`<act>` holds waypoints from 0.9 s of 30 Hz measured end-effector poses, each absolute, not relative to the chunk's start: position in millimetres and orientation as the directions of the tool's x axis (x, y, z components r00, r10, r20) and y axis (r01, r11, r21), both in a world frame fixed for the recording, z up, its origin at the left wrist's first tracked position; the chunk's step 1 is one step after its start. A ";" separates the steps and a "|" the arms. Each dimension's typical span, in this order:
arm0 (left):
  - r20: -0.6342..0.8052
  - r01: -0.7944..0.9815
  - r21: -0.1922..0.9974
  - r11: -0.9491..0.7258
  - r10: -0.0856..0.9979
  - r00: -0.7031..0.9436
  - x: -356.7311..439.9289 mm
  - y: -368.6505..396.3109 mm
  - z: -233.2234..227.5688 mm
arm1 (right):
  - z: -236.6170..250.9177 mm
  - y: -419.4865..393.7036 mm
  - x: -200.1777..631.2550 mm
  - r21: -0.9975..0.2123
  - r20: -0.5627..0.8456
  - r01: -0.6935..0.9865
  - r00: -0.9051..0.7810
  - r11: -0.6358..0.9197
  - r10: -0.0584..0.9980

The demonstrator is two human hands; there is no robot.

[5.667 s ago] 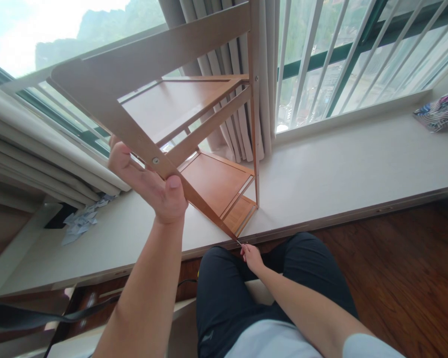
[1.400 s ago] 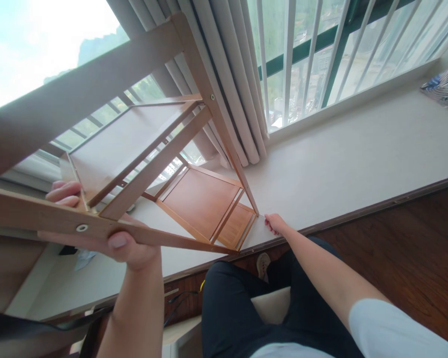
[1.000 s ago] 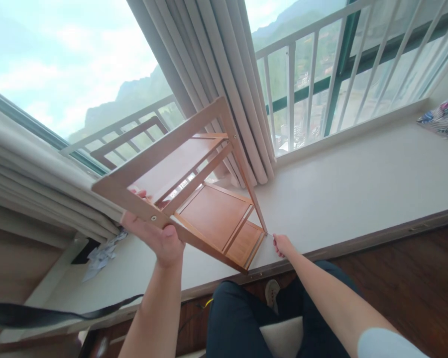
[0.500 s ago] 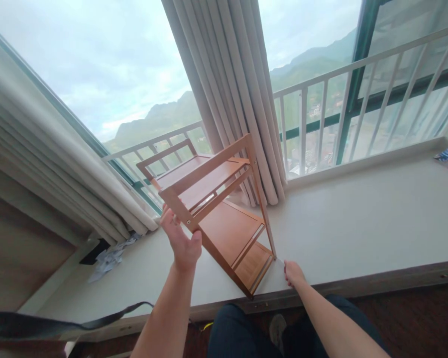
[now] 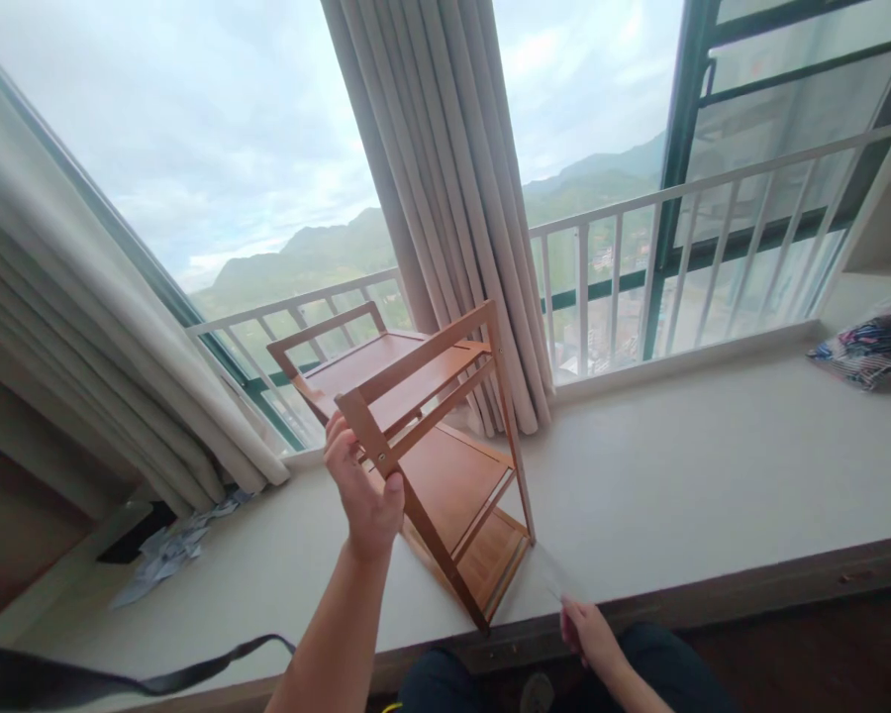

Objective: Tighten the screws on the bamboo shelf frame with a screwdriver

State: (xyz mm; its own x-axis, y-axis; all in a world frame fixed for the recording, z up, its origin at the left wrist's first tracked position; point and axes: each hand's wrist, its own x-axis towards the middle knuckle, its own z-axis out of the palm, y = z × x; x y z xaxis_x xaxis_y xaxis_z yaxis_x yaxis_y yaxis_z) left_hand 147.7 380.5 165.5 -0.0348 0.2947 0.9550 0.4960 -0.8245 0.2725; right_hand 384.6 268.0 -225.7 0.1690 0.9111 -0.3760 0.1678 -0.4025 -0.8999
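One grip, of the left hand point(image 5: 366, 500), is clamped on the wooden rack point(image 5: 456, 477), mid-frame on the pale ledge point(image 5: 683, 485) — probably to steady it; the right hand point(image 5: 588, 634), lower right, pinches a thin tool point(image 5: 554, 594), apart from the rack.

Slim tool point(image 5: 554, 593) mostly hidden in the right grip point(image 5: 586, 634), too faint and blurred for naming
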 end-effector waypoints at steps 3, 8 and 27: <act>0.964 0.532 0.212 -0.820 0.264 0.021 164.0 375.8 173.9 | -202.9 262.7 363.9 -0.964 -0.258 0.031 0.118 -0.263 0.959; 0.921 0.566 0.177 -0.805 0.338 0.193 169.2 357.8 182.1 | -110.3 271.3 349.5 -0.986 0.163 -0.004 0.245 0.169 0.956; 0.262 0.311 0.940 -0.138 0.877 -0.404 11.0 483.1 127.1 | 55.5 293.4 299.4 -0.888 0.458 0.078 0.074 0.452 0.886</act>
State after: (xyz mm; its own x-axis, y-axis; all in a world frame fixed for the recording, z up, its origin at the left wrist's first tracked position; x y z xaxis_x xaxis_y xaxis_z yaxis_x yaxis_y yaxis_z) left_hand 11.0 483.1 127.1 -0.4037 0.8766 0.2620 0.3115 -0.1376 0.9402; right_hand 299.4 293.4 55.5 0.0738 0.8860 0.4578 0.0785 0.4525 -0.8883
